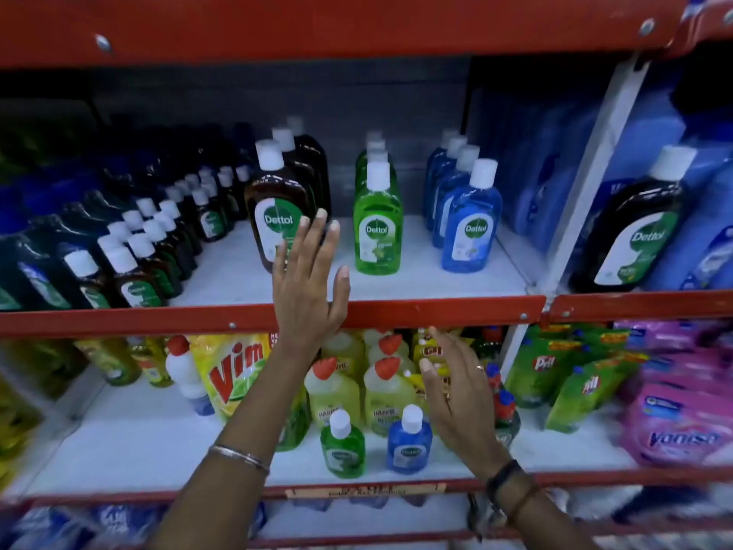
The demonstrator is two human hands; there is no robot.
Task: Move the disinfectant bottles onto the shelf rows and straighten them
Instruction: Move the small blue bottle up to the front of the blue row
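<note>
While both hands [307, 287] [456, 387] spread in empty grip, brown, green, blue bottles [377, 224] read "Dettol".

"Dettol" is showing on the brown bottle [277, 208] touching the left hand's [307, 287] fingertips and on the green bottle [377, 228] just right of it; "Vim" is showing on the yellow pouch [234, 371] left of that wrist; "Vanish" on the pink pack [682, 422] far right of the right hand [456, 394].

the open left hand [307, 279] covers the lower right of the front brown dettol bottle [277, 208]. the pink vanish packs [682, 414] and blue refill pouches [555, 172] at right are blurred. dark bottles [35, 264] at far left are cut off by the edge.
</note>
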